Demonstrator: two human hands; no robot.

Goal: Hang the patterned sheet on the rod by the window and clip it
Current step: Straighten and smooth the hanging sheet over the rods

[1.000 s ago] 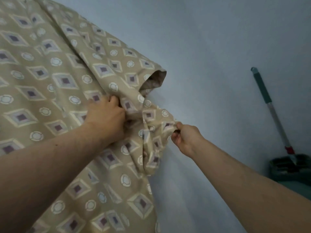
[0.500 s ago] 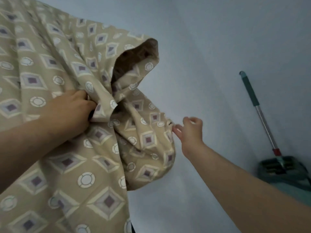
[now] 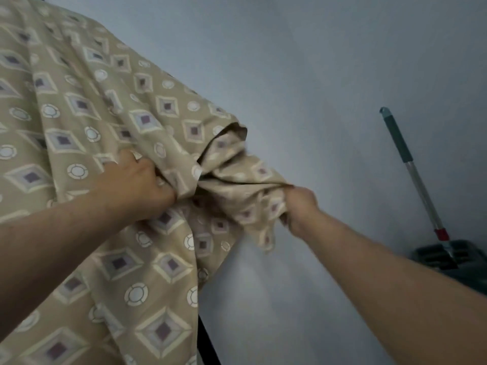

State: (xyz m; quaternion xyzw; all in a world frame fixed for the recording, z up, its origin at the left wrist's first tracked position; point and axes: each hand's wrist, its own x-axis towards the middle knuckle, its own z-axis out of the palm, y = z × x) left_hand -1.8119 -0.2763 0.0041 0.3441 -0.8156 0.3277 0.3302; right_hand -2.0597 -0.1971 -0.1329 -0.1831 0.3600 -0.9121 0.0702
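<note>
My left grip (image 3: 137, 185) is bunched tight on a fistful of the patterned sheet (image 3: 79, 122), fingers curled into the fabric at a gathered knot of folds. My right grip (image 3: 299, 206), out to the right of it and slightly lower, is clamped on the sheet's free corner, the cloth crumpled inside the fist; that side is motion-blurred, so I cannot make out the individual fingers. Between the two grips the fabric runs in taut creases, which I read as me drawing the end outward to spread it along its support. Above and left of my left grip the sheet climbs away in a broad drape, so it seems already thrown over something high, though the rod itself is hidden under the cloth. I see no clip anywhere. Far right of my right grip, a mop handle (image 3: 411, 169) leans on the pale wall (image 3: 303, 75), its foot in a dark bucket (image 3: 437, 256). Judging by this, hanging is under way and clipping is not yet done.
</note>
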